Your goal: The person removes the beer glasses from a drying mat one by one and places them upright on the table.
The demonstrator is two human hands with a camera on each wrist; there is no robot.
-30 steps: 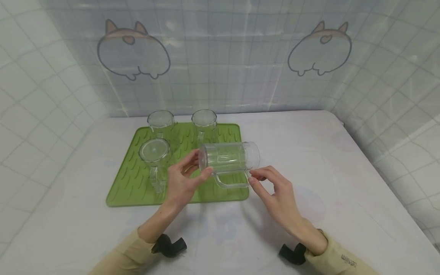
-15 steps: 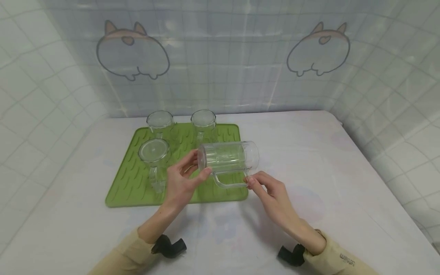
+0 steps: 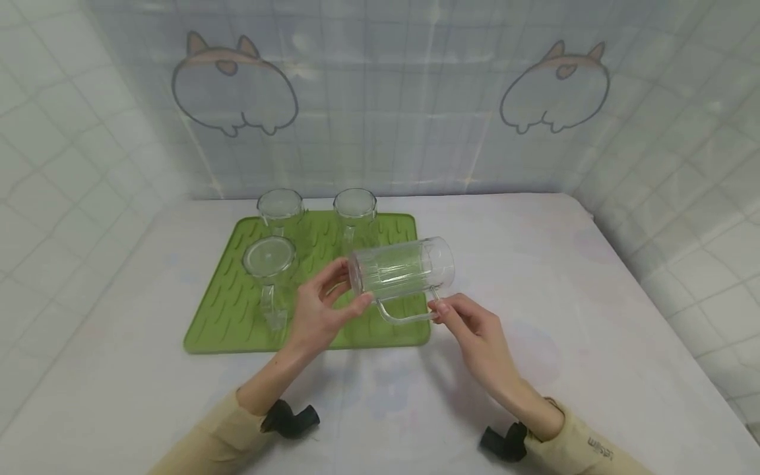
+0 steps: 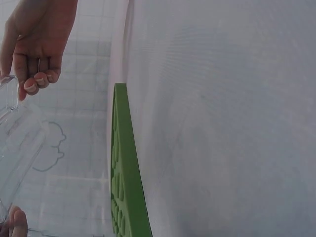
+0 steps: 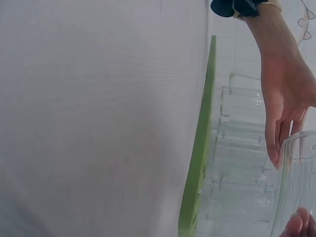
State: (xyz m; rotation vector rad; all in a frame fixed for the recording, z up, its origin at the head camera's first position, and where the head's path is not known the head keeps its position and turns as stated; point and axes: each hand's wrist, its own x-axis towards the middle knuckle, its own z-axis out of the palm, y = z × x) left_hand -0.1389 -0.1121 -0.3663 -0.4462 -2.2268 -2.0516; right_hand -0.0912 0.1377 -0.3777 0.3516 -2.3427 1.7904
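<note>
A clear glass mug (image 3: 398,269) lies on its side in the air above the green mat, its mouth to the right and its handle towards me. My left hand (image 3: 320,310) grips it round the base, thumb in front and fingers behind. The right hand (image 3: 475,330) pinches the mug's handle near the rim end between thumb and fingertips. In the left wrist view the mug (image 4: 17,148) is cut by the frame edge, with the right hand (image 4: 39,44) at its handle. The right wrist view has the left hand (image 5: 286,94) at the mug's base.
Three more glass mugs stand on the green drying mat (image 3: 220,330): a back left mug (image 3: 280,211), a back right mug (image 3: 355,211) and a front left mug (image 3: 268,264). A pale cloth (image 3: 594,330) covers the table. Tiled-pattern sheets (image 3: 392,99) enclose the back and sides.
The mug has tilted slightly, its mouth end rising and shifting a little right. My right hand's fingers have moved along the handle and now pinch it. The left hand keeps its grip on the base.
</note>
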